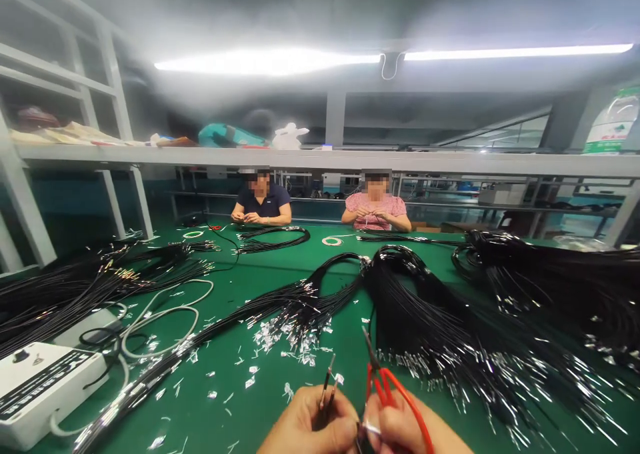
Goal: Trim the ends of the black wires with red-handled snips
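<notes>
At the bottom centre, my left hand (315,419) is closed around a black cable (327,379) whose thin ends stick up past the fingers. Right beside it, my right hand (400,422) grips red-handled scissors (384,381), their dark blades pointing up and away. Its thumb and fingertips also meet near a small shiny piece (371,429) between the two hands; whether this is foil or a cable end I cannot make out. Just beyond the hands, scraps of silvery foil (270,337) lie scattered on the green table (280,274).
A thick bundle of black cables (425,307) with silvery ends lies to the right, another bundle (240,314) to the left. A white switch box (47,387) with a grey cord stands at left. Two people sit across the table, below a shelf (300,157).
</notes>
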`<move>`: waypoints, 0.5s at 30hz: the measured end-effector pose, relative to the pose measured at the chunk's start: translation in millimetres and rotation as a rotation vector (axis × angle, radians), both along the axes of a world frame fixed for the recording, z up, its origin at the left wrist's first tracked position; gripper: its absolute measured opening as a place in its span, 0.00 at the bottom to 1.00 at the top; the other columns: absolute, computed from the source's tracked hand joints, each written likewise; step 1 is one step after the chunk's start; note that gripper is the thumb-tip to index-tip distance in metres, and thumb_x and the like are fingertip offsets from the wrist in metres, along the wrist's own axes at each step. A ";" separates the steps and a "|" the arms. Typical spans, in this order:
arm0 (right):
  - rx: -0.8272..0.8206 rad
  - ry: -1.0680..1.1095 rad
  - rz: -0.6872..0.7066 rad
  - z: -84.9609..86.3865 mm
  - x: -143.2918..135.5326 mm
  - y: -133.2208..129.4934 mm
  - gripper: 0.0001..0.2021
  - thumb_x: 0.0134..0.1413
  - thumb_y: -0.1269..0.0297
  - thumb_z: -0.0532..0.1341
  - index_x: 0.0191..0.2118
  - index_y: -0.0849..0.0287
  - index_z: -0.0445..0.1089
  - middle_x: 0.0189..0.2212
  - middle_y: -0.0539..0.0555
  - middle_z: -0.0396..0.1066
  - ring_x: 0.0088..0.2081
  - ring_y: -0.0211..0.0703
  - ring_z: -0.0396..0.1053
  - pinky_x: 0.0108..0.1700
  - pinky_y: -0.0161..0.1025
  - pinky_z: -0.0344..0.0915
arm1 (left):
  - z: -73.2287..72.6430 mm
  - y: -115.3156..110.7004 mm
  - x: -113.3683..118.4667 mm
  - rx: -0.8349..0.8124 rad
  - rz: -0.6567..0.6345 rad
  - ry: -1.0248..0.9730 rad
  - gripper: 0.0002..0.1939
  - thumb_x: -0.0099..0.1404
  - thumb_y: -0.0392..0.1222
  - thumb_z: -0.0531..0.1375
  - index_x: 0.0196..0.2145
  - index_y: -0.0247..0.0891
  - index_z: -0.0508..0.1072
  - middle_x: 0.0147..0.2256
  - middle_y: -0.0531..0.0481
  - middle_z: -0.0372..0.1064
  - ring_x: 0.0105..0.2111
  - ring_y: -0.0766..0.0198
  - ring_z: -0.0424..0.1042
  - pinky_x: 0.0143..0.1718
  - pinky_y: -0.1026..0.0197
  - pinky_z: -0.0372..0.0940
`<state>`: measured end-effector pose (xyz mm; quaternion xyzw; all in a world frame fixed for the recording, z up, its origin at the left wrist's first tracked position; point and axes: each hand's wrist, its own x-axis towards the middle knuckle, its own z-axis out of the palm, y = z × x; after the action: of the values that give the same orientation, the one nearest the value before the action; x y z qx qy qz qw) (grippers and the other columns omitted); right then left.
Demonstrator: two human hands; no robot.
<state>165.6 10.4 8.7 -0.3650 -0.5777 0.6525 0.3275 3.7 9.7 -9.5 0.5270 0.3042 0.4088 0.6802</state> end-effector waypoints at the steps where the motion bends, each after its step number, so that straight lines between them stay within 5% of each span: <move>1: -0.068 0.076 -0.038 -8.8 -2.6 1.7 0.12 0.41 0.59 0.57 0.17 0.62 0.65 0.11 0.46 0.56 0.15 0.29 0.49 0.17 0.30 0.41 | -3.8 3.1 2.3 0.023 0.029 -0.032 0.19 0.45 0.53 0.63 0.21 0.33 0.67 0.18 0.50 0.65 0.18 0.70 0.62 0.23 0.67 0.54; 6: -0.279 0.336 -0.351 -21.9 -3.6 10.8 0.19 0.39 0.51 0.60 0.12 0.61 0.61 0.03 0.43 0.50 0.08 0.25 0.42 0.12 0.29 0.38 | -16.1 14.9 4.3 0.072 0.293 0.058 0.18 0.48 0.52 0.62 0.23 0.33 0.67 0.17 0.51 0.68 0.14 0.75 0.57 0.18 0.69 0.52; 9: -0.267 0.346 -0.521 -14.5 -0.9 17.9 0.20 0.40 0.46 0.60 0.18 0.61 0.64 0.02 0.42 0.52 0.05 0.25 0.41 0.10 0.28 0.35 | -17.9 19.3 -0.3 -0.026 0.280 0.056 0.21 0.48 0.56 0.60 0.26 0.33 0.65 0.19 0.51 0.69 0.09 0.79 0.47 0.12 0.69 0.41; 12: -0.158 0.163 -0.477 -10.1 -8.2 19.8 0.23 0.36 0.46 0.63 0.28 0.64 0.67 0.09 0.47 0.65 0.06 0.26 0.50 0.10 0.27 0.38 | -19.9 21.5 -1.2 -0.059 0.210 -0.001 0.24 0.46 0.59 0.60 0.27 0.33 0.65 0.18 0.51 0.68 0.09 0.80 0.48 0.13 0.69 0.38; 15: -0.083 0.116 -0.359 -9.1 -24.2 14.6 0.25 0.33 0.47 0.64 0.31 0.67 0.67 0.12 0.50 0.67 0.08 0.26 0.54 0.11 0.26 0.41 | -23.7 21.6 2.6 -0.075 0.168 -0.050 0.22 0.46 0.58 0.61 0.24 0.33 0.64 0.16 0.53 0.65 0.10 0.79 0.49 0.14 0.69 0.40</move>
<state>141.3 24.9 -0.4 -0.4373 -0.4562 0.6268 0.4559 6.3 31.3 -33.3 0.4633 0.3454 0.4659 0.6701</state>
